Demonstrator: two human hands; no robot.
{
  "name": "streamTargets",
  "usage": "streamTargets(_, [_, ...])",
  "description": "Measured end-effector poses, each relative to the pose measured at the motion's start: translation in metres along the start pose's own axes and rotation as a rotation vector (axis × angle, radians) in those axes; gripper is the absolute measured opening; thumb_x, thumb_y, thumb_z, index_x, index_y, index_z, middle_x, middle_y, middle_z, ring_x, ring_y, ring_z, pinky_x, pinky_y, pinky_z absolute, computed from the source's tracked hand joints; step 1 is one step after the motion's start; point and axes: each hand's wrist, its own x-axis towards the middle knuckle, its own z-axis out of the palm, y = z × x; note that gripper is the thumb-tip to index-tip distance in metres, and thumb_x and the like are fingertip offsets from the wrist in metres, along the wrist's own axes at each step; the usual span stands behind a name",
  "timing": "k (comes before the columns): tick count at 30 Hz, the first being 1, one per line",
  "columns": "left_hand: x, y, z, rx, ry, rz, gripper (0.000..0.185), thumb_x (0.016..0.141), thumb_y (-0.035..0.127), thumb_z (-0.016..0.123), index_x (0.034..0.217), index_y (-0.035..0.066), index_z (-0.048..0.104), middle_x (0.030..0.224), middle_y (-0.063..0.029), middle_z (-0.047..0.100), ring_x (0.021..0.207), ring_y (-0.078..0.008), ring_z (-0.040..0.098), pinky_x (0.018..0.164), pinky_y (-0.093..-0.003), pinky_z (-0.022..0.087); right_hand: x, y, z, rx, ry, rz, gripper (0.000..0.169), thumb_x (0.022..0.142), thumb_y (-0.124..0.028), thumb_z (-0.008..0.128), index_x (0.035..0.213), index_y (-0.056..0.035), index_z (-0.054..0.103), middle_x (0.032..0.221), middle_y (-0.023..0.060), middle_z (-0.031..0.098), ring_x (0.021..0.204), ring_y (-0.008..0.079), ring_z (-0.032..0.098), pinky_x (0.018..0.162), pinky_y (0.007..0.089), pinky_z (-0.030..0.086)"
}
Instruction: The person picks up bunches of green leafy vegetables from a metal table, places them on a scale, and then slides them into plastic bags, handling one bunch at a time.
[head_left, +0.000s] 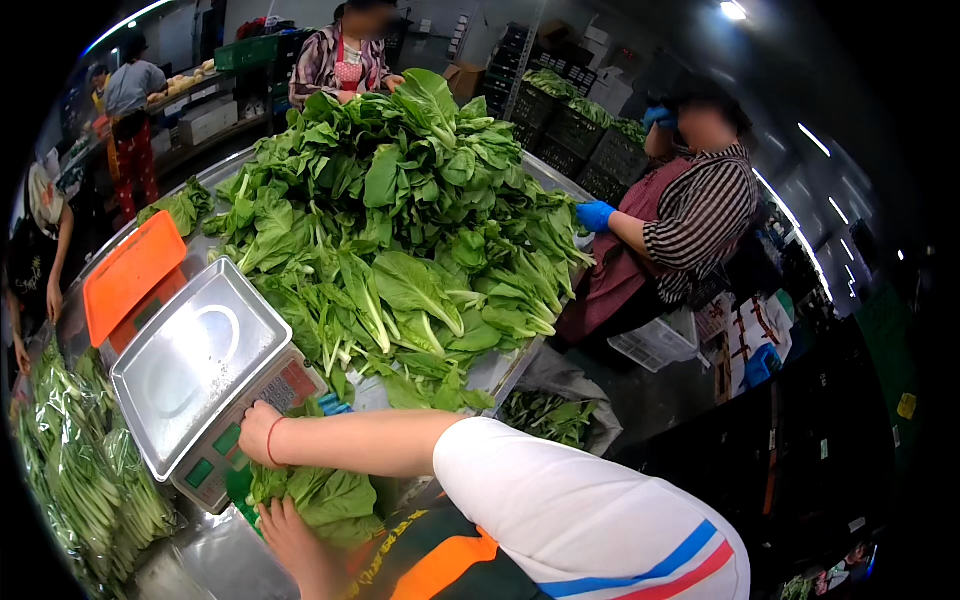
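Note:
My right hand (262, 433), with a thin red cord at the wrist, is at the front panel of a digital weighing scale (202, 367); its fingertips are partly hidden. Below it, my left hand (289, 525) rests against a bunch of leafy greens (330, 499) close to my body; whether it grips them I cannot tell. A green strip or tray edge (241, 487) shows beside the bunch. The scale's steel pan holds nothing. Beyond lies a large heap of leafy greens (420, 225) on a metal table (517, 367).
An orange scale (135, 277) stands behind mine. Bagged green vegetables (90, 457) lie at the left. Co-workers stand around the table, one wearing blue gloves (595, 216) at the heap's right. A sack of greens (551, 416) and a white crate (656, 341) are at the right.

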Motion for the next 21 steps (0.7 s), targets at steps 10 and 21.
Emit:
streamTargets(10, [0.001,-0.009,0.005,0.012,-0.03,0.001,0.043,0.082,0.011,0.051,0.124,0.002,0.046,0.124,-0.0189,0.045,0.124,-0.0382,0.038,0.106,-0.0508,0.028,-0.075,-0.016,-0.013,0.414,-0.207,-0.09,0.11,0.063,-0.061,0.071,0.142,-0.0005,0.024,0.126,0.0236,0.051,0.115,0.034,0.052,0.095,0.0416,0.043])
streamTargets(21, [-0.048,-0.026,-0.061,-0.048,-0.115,0.444,0.026,0.074,0.012,0.056,0.099,0.008,0.058,0.101,-0.0078,0.051,0.097,-0.0229,0.051,0.086,-0.0366,0.04,-0.089,-0.022,0.015,0.393,-0.057,-0.035,0.117,0.058,-0.045,0.082,0.142,0.0046,0.017,0.129,0.0214,0.045,0.117,0.0352,0.047,0.096,0.0405,0.043])
